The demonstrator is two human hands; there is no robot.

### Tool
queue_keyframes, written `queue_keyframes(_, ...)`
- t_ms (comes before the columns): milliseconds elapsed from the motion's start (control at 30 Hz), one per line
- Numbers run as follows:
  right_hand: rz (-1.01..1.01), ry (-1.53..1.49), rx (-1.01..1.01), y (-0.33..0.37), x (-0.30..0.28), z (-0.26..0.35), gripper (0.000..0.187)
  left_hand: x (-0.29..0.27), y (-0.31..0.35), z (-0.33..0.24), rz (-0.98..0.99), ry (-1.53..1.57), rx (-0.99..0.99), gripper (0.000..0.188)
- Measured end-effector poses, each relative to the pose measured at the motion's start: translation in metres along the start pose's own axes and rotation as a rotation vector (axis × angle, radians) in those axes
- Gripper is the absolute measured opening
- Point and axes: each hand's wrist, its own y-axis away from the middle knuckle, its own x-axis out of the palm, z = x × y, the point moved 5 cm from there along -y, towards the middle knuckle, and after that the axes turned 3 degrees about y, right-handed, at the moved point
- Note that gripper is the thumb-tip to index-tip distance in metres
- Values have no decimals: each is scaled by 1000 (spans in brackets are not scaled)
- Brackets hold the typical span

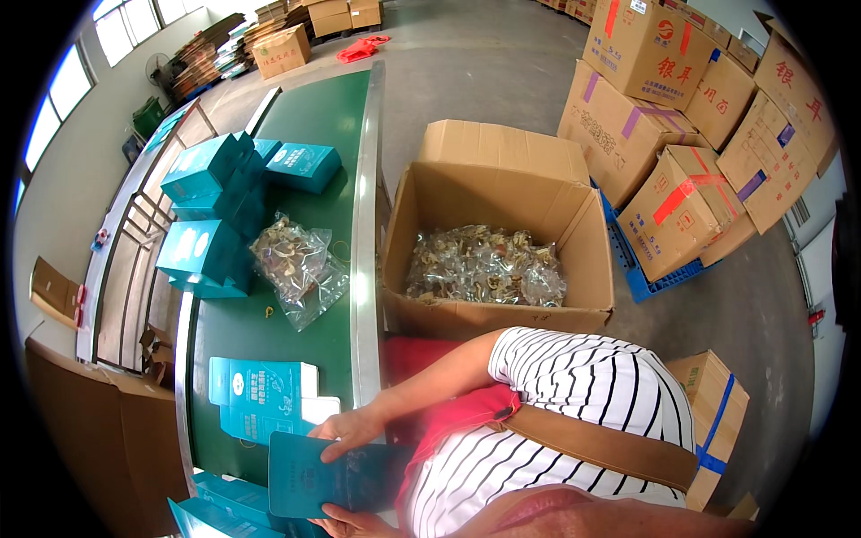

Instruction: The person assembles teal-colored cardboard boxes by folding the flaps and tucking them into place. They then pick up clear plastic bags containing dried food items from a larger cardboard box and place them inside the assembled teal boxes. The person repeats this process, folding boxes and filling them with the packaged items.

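A flat teal carton [336, 475] is between my two hands over the green belt's near edge. My right hand [357, 432] is closed on its upper edge, with the thumb lying across the printed panel. At the lower edge, my left hand [350, 522] grips the same carton, and its palm is partly out of the frame. Just beyond it, an unfolded teal carton [260, 399] with white flaps lies on the green belt [305, 359]. More teal cartons [238, 502] lie by the lower edge, close to my left hand.
Stacked teal boxes [202, 251] and a clear bag of dried mushroom-like pieces [296, 264] sit farther up the belt. An open cardboard box [498, 318] full of similar bags stands beside the metal rail [366, 224]. Sealed cartons [628, 148] rise on a blue pallet [659, 285] at right.
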Motion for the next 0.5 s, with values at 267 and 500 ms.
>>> queue_keyframes(267, 8, -3, -7, -1, 1, 0, 56, -1, 1, 1, -4, -1, -5, 38)
queue_keyframes(500, 6, -24, 3, -2, 2, -5, 56, -1, 1, 3, -3, 3, -9, 37)
